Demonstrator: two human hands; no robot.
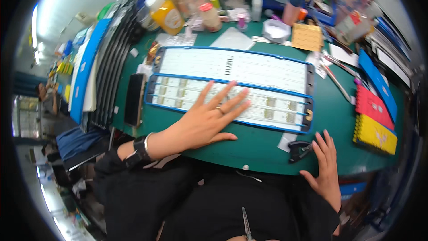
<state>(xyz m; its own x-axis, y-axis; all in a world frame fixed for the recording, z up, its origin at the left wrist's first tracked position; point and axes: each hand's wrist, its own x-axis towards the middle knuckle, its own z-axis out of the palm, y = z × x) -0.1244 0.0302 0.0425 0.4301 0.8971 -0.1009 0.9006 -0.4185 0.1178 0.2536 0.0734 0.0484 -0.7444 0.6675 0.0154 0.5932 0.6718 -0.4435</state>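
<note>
Blue-rimmed, long white case [191, 62] could be skewed toward the green table's [263, 151] near edge if pressed unevenly by the left hand [203, 122], its grip spread like the right hand's [325, 167].

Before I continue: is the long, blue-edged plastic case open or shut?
Open: the blue-edged case lies spread, both white-lined halves facing up.

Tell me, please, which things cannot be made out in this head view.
- Head view: part of the lower white panel in the blue-framed case, hidden under the left hand.
- Head view: the lower end of the pointed metal tool, cut off by the bottom edge.
- Head view: hand details of the background person, too small and blurred.
</note>
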